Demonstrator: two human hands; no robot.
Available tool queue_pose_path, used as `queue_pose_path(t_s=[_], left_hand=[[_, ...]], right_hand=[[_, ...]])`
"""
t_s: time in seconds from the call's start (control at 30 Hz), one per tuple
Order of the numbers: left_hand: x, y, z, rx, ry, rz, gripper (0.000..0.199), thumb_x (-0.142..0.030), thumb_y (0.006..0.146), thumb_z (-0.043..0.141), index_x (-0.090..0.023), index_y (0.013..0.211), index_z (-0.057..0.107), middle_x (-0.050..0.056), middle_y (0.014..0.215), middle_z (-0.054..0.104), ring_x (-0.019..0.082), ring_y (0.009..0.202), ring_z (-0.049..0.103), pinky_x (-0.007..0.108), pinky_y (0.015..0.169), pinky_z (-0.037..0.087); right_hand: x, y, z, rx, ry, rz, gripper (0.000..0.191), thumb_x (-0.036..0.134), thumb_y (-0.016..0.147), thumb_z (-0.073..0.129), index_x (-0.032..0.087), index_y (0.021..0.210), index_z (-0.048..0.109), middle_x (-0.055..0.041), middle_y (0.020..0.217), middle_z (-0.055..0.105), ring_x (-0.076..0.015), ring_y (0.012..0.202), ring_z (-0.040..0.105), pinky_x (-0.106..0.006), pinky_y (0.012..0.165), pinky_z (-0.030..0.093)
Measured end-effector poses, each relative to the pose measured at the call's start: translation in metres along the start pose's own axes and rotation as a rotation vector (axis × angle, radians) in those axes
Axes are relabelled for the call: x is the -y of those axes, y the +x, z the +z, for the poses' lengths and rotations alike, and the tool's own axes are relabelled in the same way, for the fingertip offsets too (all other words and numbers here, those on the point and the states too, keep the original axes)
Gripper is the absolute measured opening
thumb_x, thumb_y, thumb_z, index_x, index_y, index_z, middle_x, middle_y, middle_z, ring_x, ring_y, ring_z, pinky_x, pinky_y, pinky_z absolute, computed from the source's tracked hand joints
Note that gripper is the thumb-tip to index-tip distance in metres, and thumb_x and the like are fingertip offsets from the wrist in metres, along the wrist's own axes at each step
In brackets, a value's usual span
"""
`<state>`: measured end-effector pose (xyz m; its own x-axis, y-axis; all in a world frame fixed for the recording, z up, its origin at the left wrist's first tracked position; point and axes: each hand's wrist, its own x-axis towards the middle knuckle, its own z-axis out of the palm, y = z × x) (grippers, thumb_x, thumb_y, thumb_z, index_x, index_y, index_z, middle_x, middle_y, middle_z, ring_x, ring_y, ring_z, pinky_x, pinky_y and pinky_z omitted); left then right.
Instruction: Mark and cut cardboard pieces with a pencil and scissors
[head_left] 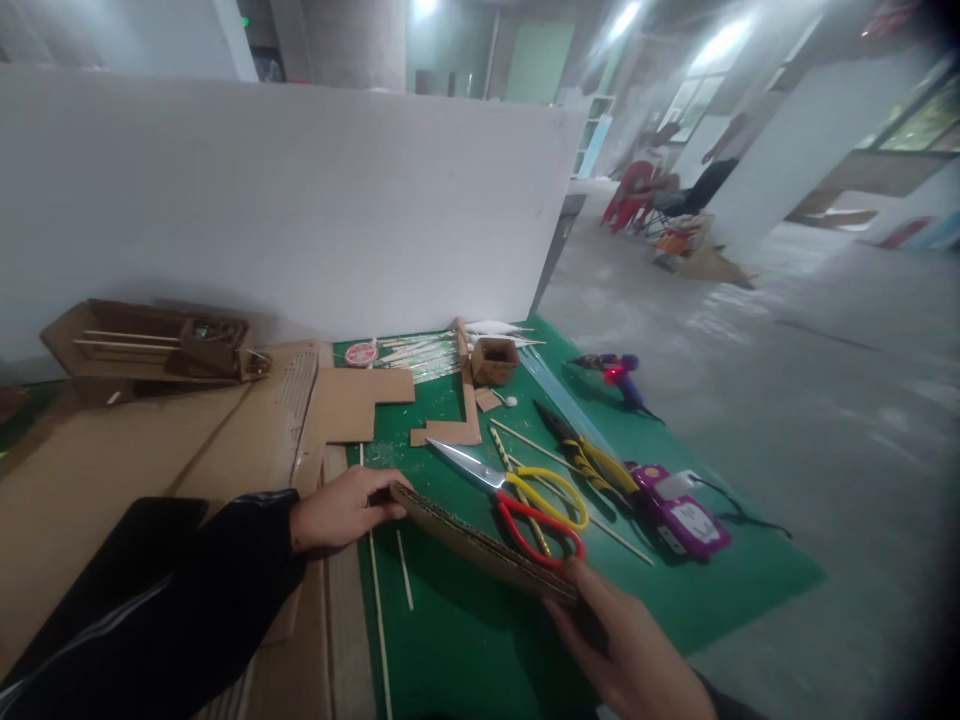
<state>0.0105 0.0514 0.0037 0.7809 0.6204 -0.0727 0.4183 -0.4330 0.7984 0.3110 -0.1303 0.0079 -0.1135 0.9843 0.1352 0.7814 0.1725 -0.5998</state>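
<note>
Between my two hands is a thick, slightly bowed cardboard strip (480,548), its corrugated edge facing up. My left hand (349,508) pinches its far left end, while the fingers of my right hand (611,635) grip the near right end. Just beyond the strip, scissors (487,470) with one yellow and one red handle lie on the green mat (442,630), blades spread slightly. Yellow-and-black pliers (592,465) rest to their right. Thin wooden sticks (615,540) lie around and under the scissors.
Flat cardboard pieces (349,400) and a small cardboard box (494,361) lie farther back. A glue gun (619,375) and a purple device (686,515) sit at the right. A cardboard construction (150,345) stands at the left before a white partition (300,200). A person sits in the background.
</note>
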Motion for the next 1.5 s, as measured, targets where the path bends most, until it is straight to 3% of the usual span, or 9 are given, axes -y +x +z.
queue_pose_path(t_s=[0.23,0.37,0.53,0.67,0.8,0.93,1.27,1.43,1.5], left_hand=[[-0.007,-0.003,0.008,-0.018,-0.052,-0.058,0.021,-0.031,0.095,0.054,-0.024,0.114,0.062,0.004,0.112,0.069,0.023,0.105,0.063,0.032,0.088,0.046],[-0.009,-0.004,0.013,-0.035,-0.107,-0.081,0.021,-0.032,0.094,0.056,-0.022,0.112,0.059,0.006,0.106,0.068,0.023,0.099,0.064,0.036,0.088,0.048],[-0.006,-0.002,0.017,-0.008,-0.286,-0.047,0.055,-0.027,0.092,0.061,-0.028,0.141,0.037,0.006,0.115,0.066,0.020,0.105,0.064,0.035,0.092,0.050],[-0.005,0.005,0.020,-0.007,-0.416,-0.053,0.039,-0.029,0.085,0.070,-0.023,0.122,0.058,0.007,0.121,0.065,0.021,0.108,0.063,0.036,0.096,0.048],[-0.008,0.008,0.021,-0.014,-0.407,-0.102,0.024,-0.034,0.085,0.070,-0.018,0.103,0.065,0.005,0.102,0.070,0.020,0.095,0.065,0.035,0.088,0.049],[-0.009,0.007,0.021,-0.020,-0.382,-0.140,0.022,-0.032,0.085,0.070,-0.019,0.102,0.064,0.003,0.096,0.069,0.019,0.092,0.063,0.033,0.086,0.048],[-0.009,0.009,0.022,-0.013,-0.460,-0.118,0.029,-0.037,0.083,0.072,-0.018,0.103,0.063,0.009,0.121,0.066,0.023,0.109,0.062,0.038,0.099,0.045],[-0.006,0.007,0.026,-0.012,-0.492,-0.126,0.027,-0.037,0.085,0.070,-0.018,0.101,0.060,0.004,0.096,0.066,0.020,0.092,0.062,0.035,0.086,0.048],[-0.006,0.007,0.027,-0.015,-0.516,-0.123,0.033,-0.037,0.083,0.072,-0.019,0.105,0.055,0.003,0.098,0.063,0.018,0.092,0.061,0.033,0.085,0.048]], right_hand=[[0.003,0.001,0.001,-0.004,0.004,0.003,0.023,0.040,0.097,0.047,0.023,0.085,0.056,-0.0036,0.072,0.065,-0.0158,0.058,0.060,-0.024,0.056,0.053],[0.002,0.001,0.002,-0.009,0.009,0.011,0.024,0.042,0.097,0.047,0.023,0.086,0.055,-0.0039,0.073,0.065,-0.0159,0.059,0.061,-0.023,0.056,0.053],[0.000,0.000,0.002,0.005,0.017,0.018,0.020,0.040,0.096,0.050,0.023,0.086,0.055,-0.0046,0.075,0.066,-0.0162,0.061,0.061,-0.025,0.060,0.055],[0.000,-0.001,0.002,0.024,0.021,0.020,0.018,0.039,0.096,0.049,0.024,0.087,0.054,-0.0043,0.076,0.066,-0.0166,0.061,0.061,-0.025,0.061,0.056],[0.000,-0.001,0.002,0.037,0.028,0.029,0.018,0.038,0.096,0.048,0.024,0.088,0.055,-0.0050,0.077,0.067,-0.0170,0.063,0.062,-0.026,0.061,0.055],[0.000,-0.001,0.002,0.039,0.026,0.030,0.017,0.037,0.096,0.050,0.024,0.087,0.056,-0.0051,0.078,0.067,-0.0175,0.064,0.063,-0.027,0.064,0.056],[-0.006,-0.003,0.009,0.033,-0.010,0.027,0.008,0.029,0.094,0.050,0.023,0.089,0.053,-0.0045,0.081,0.068,-0.0167,0.065,0.063,-0.026,0.060,0.053],[-0.009,-0.003,0.012,0.028,-0.023,0.012,0.007,0.028,0.094,0.051,0.023,0.091,0.054,-0.0040,0.081,0.067,-0.0167,0.066,0.063,-0.026,0.060,0.052],[-0.008,-0.002,0.011,0.035,-0.028,0.018,0.007,0.028,0.094,0.051,0.023,0.091,0.054,-0.0044,0.083,0.067,-0.0169,0.068,0.064,-0.027,0.062,0.053]])
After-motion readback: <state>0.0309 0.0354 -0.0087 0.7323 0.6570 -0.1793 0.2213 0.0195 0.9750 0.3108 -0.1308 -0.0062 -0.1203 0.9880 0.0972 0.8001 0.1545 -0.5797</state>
